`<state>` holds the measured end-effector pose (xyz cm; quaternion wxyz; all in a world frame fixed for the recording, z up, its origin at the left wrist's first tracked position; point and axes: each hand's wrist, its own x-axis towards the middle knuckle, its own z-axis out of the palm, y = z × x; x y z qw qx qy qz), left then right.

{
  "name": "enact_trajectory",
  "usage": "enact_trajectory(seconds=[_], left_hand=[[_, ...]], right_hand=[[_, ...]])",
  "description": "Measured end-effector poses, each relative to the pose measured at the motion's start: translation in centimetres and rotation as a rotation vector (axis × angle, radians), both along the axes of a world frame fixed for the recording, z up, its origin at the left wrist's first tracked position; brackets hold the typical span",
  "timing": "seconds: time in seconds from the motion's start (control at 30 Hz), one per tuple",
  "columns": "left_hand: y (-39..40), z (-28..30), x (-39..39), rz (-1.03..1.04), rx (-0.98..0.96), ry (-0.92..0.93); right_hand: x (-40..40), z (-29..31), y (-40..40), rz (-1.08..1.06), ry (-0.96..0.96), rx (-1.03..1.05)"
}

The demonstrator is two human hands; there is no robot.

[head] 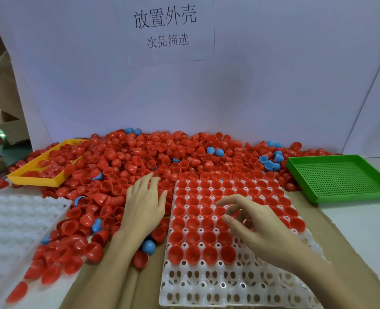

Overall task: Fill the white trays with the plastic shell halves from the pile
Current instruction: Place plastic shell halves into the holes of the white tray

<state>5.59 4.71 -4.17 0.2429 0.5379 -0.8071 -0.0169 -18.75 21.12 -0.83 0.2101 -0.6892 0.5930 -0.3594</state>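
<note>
Left hand [143, 202], centre of frame: fingers straight and a little spread, palm down, resting flat on the red shell halves at the near edge of the pile [144, 157]. It holds nothing that shows.

Right hand [254, 228], right of centre: raised over the white tray [207, 286], fingers loosely curved, thumb and forefinger set apart. A bit of red shows under the fingers; cannot tell whether a shell is pinched there or sits in the tray below.

White tray, lower centre of frame, lies flat on the counter [363, 221]. Its far rows each carry a red shell half [209, 254], open side up, one per cup. The nearest rows show only bare white cups with holes, and some cups by the right wrist are hidden.

A second white tray [17, 221], lower left, holds no shells in the cups that show; loose red halves lie against its right edge.

The pile spreads across the middle of the frame against a white backboard [273, 74]: mostly red, with scattered blue shell halves [269, 162]. One blue half [148, 246] lies just beside the left forearm.

Yellow tray [28, 177], left of middle, half buried in the pile, with red halves inside. Green perforated tray [340, 177], right of middle, with nothing in it, red halves touching its far and left sides.

A paper sign [164, 27] with printed characters hangs on the backboard, top centre.
</note>
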Motion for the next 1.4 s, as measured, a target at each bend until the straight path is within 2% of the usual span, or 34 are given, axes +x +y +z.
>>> enact_trajectory(seconds=[0.13,0.27,0.4,0.43,0.57,0.77,0.97,1.1,1.27,1.4], left_hand=[[-0.5,-0.6,-0.8,-0.041,0.028,0.001],[-1.8,0.2,-1.8,-0.064,-0.068,0.042],[-3.9,1.3,-2.8,-0.248,0.039,0.17],[-4.4,1.5,-3.1,-0.289,0.055,0.163],[-6.3,1.6,-4.5,-0.273,0.157,-0.089],[-7.0,0.9,-4.7,-0.214,0.257,-0.09],[-4.3,1.6,-4.0,-0.249,-0.037,0.108],[0.6,2.3,-4.0,-0.442,-0.154,0.24],[6.7,1.9,-3.9,-0.691,-0.284,0.231],[7.9,1.7,-2.9,-0.716,-0.367,0.226]], right_hand=[[-0.1,-0.2,-0.2,-0.025,0.016,-0.017],[0.1,-0.1,-0.5,-0.056,0.018,-0.045],[-0.1,-0.2,-0.6,-0.072,0.02,-0.049],[-0.1,-0.3,-0.6,-0.078,0.027,-0.048],[-0.3,-0.4,-0.9,-0.098,0.034,-0.063],[-0.6,-0.6,-1.1,-0.127,0.076,-0.075],[-0.6,-0.5,-1.0,-0.122,0.081,-0.079],[-0.7,-0.4,-1.0,-0.157,0.011,-0.108],[0.2,0.1,-0.9,-0.134,-0.282,-0.131],[0.5,0.4,-0.7,-0.072,-0.328,-0.173]])
